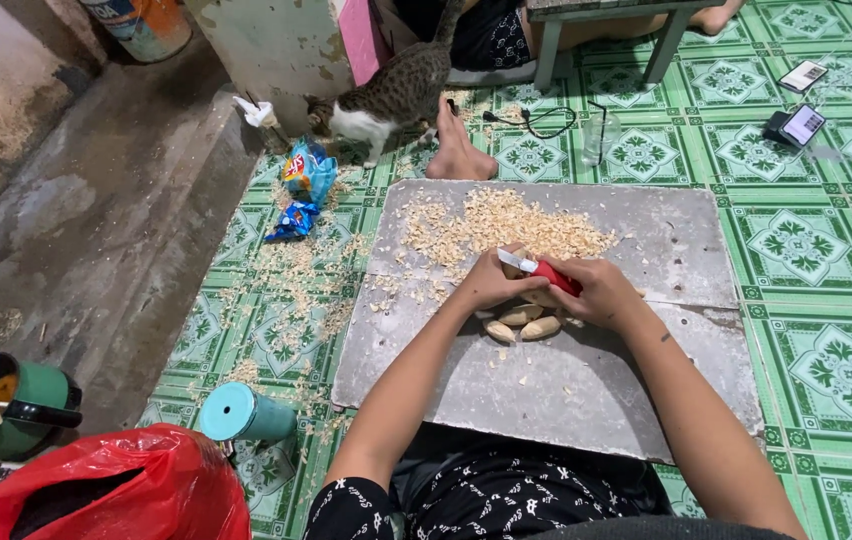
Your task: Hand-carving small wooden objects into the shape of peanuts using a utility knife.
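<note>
My right hand (pixel 601 292) grips a small knife with a red handle (pixel 554 276); its short blade (pixel 516 262) points left toward my left hand (pixel 486 285). My left hand is closed on a pale wooden piece, mostly hidden by the fingers. Just below both hands, two or three carved pale wooden pieces (pixel 524 322) lie on a grey board (pixel 646 390). A heap of wood shavings (pixel 501 232) covers the board's far part.
A cat (pixel 391 100) stands beyond the board beside another person's bare foot (pixel 458 150). Snack wrappers (pixel 304 190) and shavings lie on the green tiled floor at left. A teal cup (pixel 244 413), red bag (pixel 126 490) and green pot (pixel 16 405) sit near left. Phones (pixel 798 125) lie far right.
</note>
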